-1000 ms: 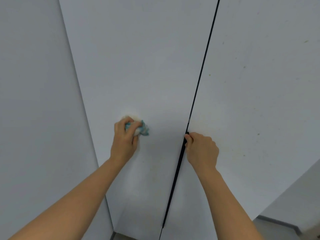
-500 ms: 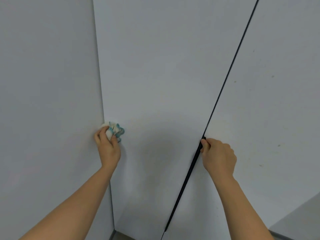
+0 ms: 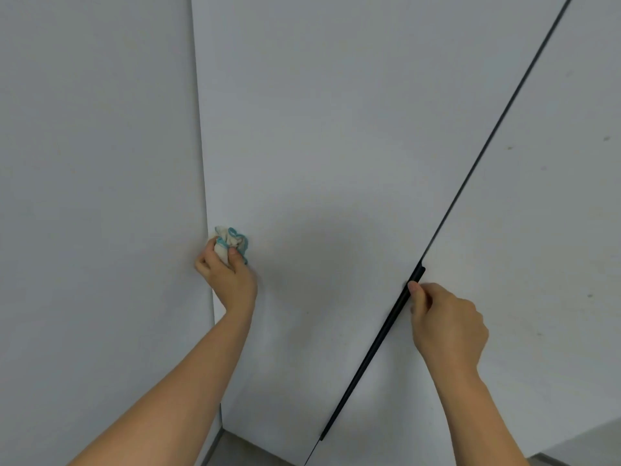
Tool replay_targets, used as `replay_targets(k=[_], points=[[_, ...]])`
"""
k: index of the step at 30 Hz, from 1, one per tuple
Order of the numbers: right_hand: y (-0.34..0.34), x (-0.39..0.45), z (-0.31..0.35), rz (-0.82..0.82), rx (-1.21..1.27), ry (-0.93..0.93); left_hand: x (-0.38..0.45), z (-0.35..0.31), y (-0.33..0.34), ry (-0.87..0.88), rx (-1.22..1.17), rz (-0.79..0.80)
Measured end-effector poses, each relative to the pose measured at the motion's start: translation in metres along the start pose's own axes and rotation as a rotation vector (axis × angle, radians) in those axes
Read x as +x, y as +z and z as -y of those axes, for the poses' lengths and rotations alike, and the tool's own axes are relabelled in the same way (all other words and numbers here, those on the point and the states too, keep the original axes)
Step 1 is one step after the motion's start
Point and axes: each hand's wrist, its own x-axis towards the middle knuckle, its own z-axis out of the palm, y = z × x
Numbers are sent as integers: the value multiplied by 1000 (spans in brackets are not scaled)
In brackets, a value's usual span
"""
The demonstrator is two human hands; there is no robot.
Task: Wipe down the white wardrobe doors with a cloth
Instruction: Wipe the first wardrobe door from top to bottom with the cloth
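Two white wardrobe doors fill the view, the left door (image 3: 336, 146) and the right door (image 3: 551, 213), split by a dark gap. My left hand (image 3: 228, 277) is closed on a bunched white cloth with teal edging (image 3: 232, 243), pressed to the left door at its left edge. On the right door's edge runs a long black handle strip (image 3: 376, 344). My right hand (image 3: 443, 324) grips that strip near its top end, thumb on it.
A plain white wall (image 3: 94, 196) meets the wardrobe on the left. A strip of grey floor (image 3: 242, 452) shows below the doors. Small dark specks dot the right door.
My left hand has carried the cloth leftwards across the left door, from near its middle to its left edge. The right hand has stayed on the handle. The view has turned left.
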Motion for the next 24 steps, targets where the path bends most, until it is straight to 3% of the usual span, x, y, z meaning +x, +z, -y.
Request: replay_targets(k=[4, 6, 10, 14, 20, 24], points=[[8, 2, 0, 5, 33, -4, -53, -3, 23, -46, -4, -5], [9, 2, 0, 11, 49, -8, -104, -8, 33, -49, -16, 118], [8, 3, -1, 13, 61, -24, -193, -20, 44, 110, -29, 414], [7, 3, -3, 31, 54, -23, -175, -16, 34, 143, 2, 499], [7, 7, -1, 58, 61, -21, -78, 3, 11, 166, 144, 273], [8, 7, -7, 73, 46, -19, -15, 23, 3, -217, 109, -104]])
